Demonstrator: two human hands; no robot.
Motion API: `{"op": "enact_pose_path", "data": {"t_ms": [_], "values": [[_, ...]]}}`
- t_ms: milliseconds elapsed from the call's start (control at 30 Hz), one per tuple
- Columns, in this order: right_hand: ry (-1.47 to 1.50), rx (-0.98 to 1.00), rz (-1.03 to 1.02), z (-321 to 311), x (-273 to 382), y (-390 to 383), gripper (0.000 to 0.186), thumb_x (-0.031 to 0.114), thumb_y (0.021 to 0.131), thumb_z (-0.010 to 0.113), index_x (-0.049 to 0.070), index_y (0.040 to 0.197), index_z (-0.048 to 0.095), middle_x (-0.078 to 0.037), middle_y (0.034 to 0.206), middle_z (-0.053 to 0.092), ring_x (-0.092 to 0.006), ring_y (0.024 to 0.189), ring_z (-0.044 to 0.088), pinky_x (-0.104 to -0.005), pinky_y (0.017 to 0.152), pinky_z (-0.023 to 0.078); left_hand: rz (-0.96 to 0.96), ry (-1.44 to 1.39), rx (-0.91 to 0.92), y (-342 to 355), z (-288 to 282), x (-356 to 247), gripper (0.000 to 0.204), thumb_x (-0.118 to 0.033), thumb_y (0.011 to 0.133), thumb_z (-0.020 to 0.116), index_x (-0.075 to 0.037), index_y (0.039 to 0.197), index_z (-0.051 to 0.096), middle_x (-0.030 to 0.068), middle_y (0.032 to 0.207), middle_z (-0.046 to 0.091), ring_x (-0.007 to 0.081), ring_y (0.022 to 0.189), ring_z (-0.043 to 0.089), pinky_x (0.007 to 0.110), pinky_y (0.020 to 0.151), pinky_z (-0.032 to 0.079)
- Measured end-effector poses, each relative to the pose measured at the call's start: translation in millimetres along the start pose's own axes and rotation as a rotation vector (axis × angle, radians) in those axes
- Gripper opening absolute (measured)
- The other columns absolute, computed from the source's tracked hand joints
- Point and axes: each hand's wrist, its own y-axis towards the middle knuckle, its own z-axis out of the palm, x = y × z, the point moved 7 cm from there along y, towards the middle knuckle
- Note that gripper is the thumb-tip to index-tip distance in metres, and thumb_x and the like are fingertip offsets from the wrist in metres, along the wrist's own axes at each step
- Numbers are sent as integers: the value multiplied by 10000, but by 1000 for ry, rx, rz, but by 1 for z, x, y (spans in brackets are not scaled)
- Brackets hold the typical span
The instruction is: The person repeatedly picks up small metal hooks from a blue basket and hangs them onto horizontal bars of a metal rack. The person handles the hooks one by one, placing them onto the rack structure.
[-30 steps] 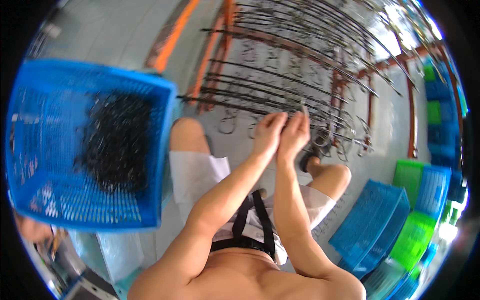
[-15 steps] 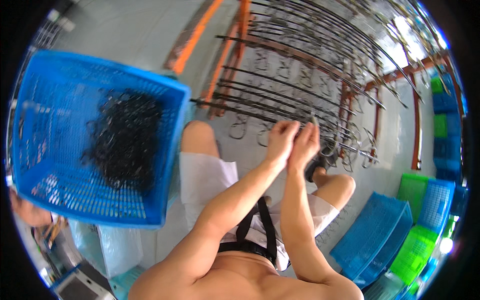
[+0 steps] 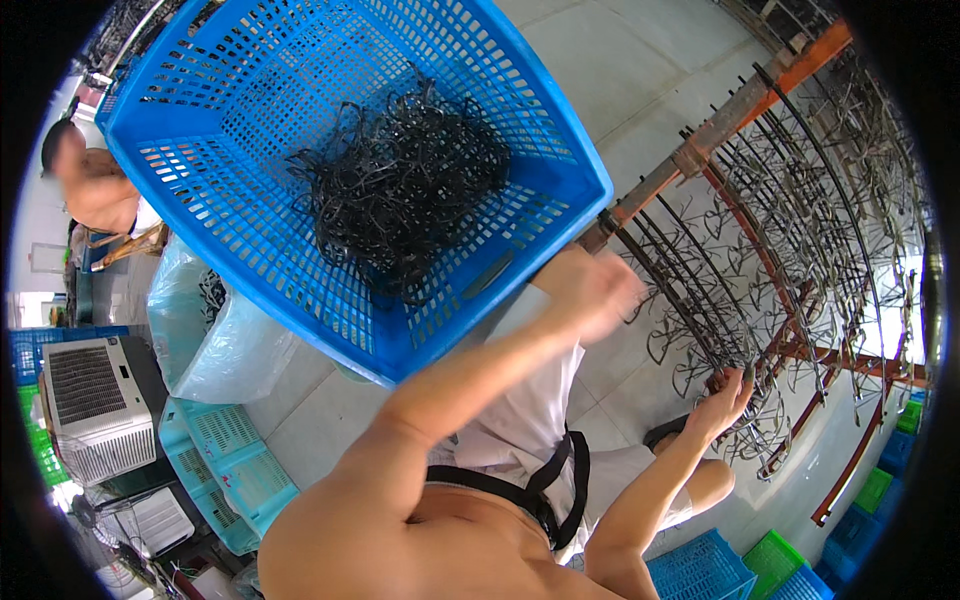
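A large blue plastic basket (image 3: 565,120) stands in front of me to the left, with a tangled heap of thin, shiny black strip-like pieces (image 3: 410,185) inside. My left hand (image 3: 600,297) is beside the basket's near right corner, smeared by motion, so its fingers do not show clearly. Lower right, my right hand (image 3: 722,402) is at the near ends of the rack's dark rods (image 3: 690,315). Its fingers are closed together, and what they hold is too small to make out. Many bent wire pieces (image 3: 675,375) hang along the rods.
An orange-brown metal frame (image 3: 735,115) carries the rods. Blue crates (image 3: 700,568) and a green crate (image 3: 770,560) stand lower right. At left are a clear plastic bag (image 3: 235,345), turquoise crates (image 3: 225,440), a white vented machine (image 3: 95,410) and another seated person (image 3: 95,185).
My view has swung left, bringing the basket toward the middle. My hands, together before, are now apart: the left beside the basket, the right at the rods.
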Motion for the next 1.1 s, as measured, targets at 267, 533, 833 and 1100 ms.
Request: {"op": "enact_pose_path", "data": {"t_ms": [267,533,833,1100], "values": [[-810,-49,-573,20,36,-60,553,244,858,592,28,1321,381,-184,1159,347,-249,969,425,-351,792,427,-827,602,-242,18,-168,266,488,-238,801,535,-68,1248,441,184,1212,523,344,1132,494,435,949,406],[-438,599,-365,137,37,-137,360,6,808,536,-1,1165,495,-117,1022,464,-187,872,502,-265,717,453,-584,308,-242,13,-172,244,338,-232,694,673,-16,932,568,150,908,635,290,853,609,367,755,464],[-301,1066,-559,275,65,-183,285,87,823,580,55,1106,564,-117,988,549,-264,829,580,-332,669,485,-238,-183,-277,-26,-188,100,169,-76,781,581,-35,944,567,1,707,530,74,589,462,226,517,363],[-135,1454,-563,319,73,-182,216,176,870,557,6,989,615,-165,904,624,-325,877,592,-361,773,464,-172,-387,-16,-31,-188,40,254,-12,792,562,-9,1046,579,25,811,588,53,629,454,192,553,366]]}}
